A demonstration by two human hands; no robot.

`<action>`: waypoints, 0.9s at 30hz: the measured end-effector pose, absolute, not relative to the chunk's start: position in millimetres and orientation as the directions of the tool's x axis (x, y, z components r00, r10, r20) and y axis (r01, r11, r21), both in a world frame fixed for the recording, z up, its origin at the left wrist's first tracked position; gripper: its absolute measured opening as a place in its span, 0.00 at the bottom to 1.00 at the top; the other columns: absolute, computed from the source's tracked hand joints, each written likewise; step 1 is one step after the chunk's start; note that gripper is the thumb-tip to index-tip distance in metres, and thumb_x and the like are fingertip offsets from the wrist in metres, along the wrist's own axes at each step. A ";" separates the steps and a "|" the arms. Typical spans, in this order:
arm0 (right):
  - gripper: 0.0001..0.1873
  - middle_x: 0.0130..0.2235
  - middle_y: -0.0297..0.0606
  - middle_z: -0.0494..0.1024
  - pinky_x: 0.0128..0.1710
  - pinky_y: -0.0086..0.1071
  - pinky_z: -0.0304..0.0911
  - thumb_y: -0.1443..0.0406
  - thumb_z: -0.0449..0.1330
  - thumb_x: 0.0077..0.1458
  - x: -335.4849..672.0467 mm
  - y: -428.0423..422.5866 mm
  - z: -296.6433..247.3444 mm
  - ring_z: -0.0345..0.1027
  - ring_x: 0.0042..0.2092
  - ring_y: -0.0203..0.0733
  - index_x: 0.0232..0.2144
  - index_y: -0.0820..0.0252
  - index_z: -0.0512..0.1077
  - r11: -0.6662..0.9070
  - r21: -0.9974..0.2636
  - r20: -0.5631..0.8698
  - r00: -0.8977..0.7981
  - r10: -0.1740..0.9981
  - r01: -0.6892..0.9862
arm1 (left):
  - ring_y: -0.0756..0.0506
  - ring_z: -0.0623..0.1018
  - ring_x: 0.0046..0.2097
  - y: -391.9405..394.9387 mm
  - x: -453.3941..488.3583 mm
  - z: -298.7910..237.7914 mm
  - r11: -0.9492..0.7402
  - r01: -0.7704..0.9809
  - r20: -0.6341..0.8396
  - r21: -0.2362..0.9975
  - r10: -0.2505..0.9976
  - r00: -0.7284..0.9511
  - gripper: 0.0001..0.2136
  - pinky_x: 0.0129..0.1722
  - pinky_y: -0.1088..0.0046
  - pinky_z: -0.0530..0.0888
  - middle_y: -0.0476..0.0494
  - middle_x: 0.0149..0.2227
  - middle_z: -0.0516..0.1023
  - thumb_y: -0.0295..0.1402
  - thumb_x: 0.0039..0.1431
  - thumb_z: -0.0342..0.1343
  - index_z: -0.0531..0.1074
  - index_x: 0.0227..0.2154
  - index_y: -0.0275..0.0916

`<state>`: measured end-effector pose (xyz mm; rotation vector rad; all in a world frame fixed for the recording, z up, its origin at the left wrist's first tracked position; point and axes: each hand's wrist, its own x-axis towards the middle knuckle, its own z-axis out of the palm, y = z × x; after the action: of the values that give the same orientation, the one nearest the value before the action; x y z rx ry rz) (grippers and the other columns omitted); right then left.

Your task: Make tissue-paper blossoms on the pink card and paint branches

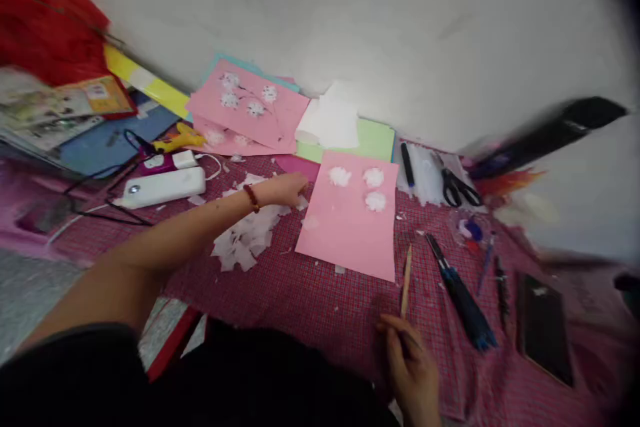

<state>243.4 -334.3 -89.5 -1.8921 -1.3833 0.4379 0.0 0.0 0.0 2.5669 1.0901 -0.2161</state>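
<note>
My left hand (291, 190), with a beaded bracelet at the wrist, is at the left edge of a pink sheet (345, 233). Its fingers are closed; a small white scrap shows beside them, but what they hold is hidden. Three fluffy white paper tufts sit on the sheet's upper part. Under and beside my left forearm lies a loose pile of cut white paper pieces (245, 240). Close to the table's front edge, my right hand (413, 363) has its fingers curled at the lower end of a thin wooden stick (407, 280), which points away from me.
Right of the sheet lie a blue-handled cutter (465, 307), black scissors (457, 187), a black marker (407, 165) and a dark phone (545, 327). A decorated pink sheet (255, 123) rests against the wall. At left are a white power bank (165, 188) and cables.
</note>
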 end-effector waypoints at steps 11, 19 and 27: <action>0.10 0.33 0.39 0.78 0.37 0.35 0.70 0.65 0.51 0.59 236.3 -314.6 -49.5 0.73 0.35 0.40 0.36 0.58 0.73 -0.160 -0.753 0.147 0.399 0.905 0.639 | 0.53 0.61 0.23 -10.1 7.5 48.6 -0.445 0.686 -0.120 0.575 0.784 0.609 0.03 0.24 0.76 0.56 0.52 0.20 0.61 0.29 0.44 0.50 0.61 0.22 0.38; 0.14 0.42 0.44 0.75 0.42 0.38 0.67 0.65 0.54 0.55 258.7 -270.9 -28.5 0.71 0.40 0.45 0.44 0.60 0.69 -0.353 -0.411 0.054 0.409 0.911 0.841 | 0.50 0.65 0.28 -15.0 38.2 33.0 -0.630 0.610 0.059 0.481 0.717 0.695 0.03 0.28 0.74 0.62 0.49 0.25 0.66 0.27 0.46 0.49 0.60 0.22 0.38; 0.22 0.42 0.44 0.78 0.40 0.35 0.66 0.73 0.51 0.50 273.0 -272.0 -37.6 0.73 0.38 0.44 0.48 0.59 0.69 -0.354 -0.429 -0.014 0.386 0.922 0.831 | 0.43 0.67 0.37 -27.8 35.1 21.5 -0.738 0.671 0.301 0.071 0.657 0.691 0.06 0.38 0.65 0.64 0.40 0.32 0.69 0.25 0.56 0.47 0.65 0.25 0.37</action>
<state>273.0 -272.0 -37.6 -2.2981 -1.5243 0.3598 35.1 -27.8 21.5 2.9298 1.1505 0.4937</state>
